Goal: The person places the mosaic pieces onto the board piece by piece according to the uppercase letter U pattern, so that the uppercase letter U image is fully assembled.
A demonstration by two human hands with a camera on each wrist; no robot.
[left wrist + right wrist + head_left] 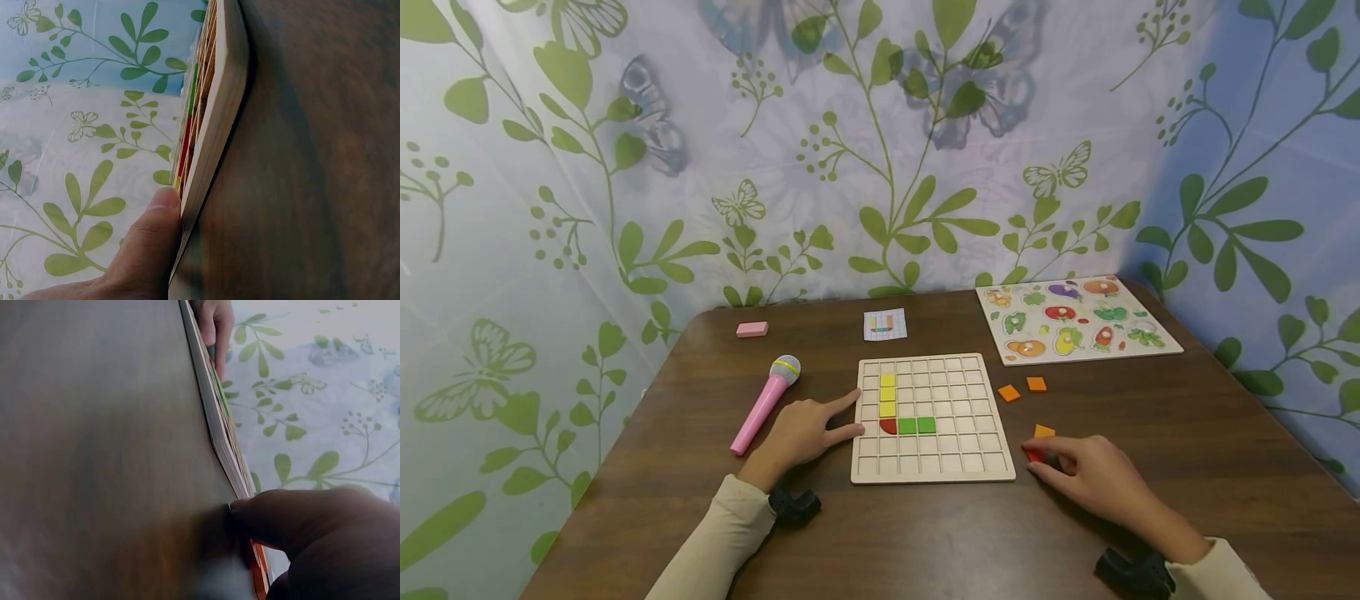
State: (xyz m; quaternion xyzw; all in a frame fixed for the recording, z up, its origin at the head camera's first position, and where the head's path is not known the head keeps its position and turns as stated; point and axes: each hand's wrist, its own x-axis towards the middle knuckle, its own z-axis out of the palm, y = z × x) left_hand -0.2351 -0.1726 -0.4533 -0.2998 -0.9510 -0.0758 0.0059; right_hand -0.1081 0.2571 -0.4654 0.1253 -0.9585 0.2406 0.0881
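Behind everything, well beyond both sets of fingers, rises a pale backdrop (820,200) printed with green leaves and butterflies. Under the fingers spreads a dark brown tabletop (940,533). A wooden grid board (952,442) lies flat between the 2 sets of fingers. A white vegetable puzzle board (1036,315) lies well beyond the right fingers. The left hand (799,429) touches the grid board's left edge, thumb and index finger straight and spread wide, gripping nothing. The right hand (1097,477) has its thumb and index finger nearly together, pinching 1 small red piece (1035,456) just off the grid board's right edge. A pink toy microphone (766,407) lies just left of the left fingers, its grey head pointing away. Beyond those fingers, past the grid board's far edge, is a printed card (885,325); a pink block (752,330) lies farther left. Set in the grid, just right of the left fingers, are 3 yellow squares (887,394) in a column, 1 red quarter-round piece (888,427) at its foot, then 2 green squares (917,426) in a row. Of 3 loose orange squares (1036,384), 1 lies just beyond the right fingers and 2 farther off, toward the vegetable puzzle board
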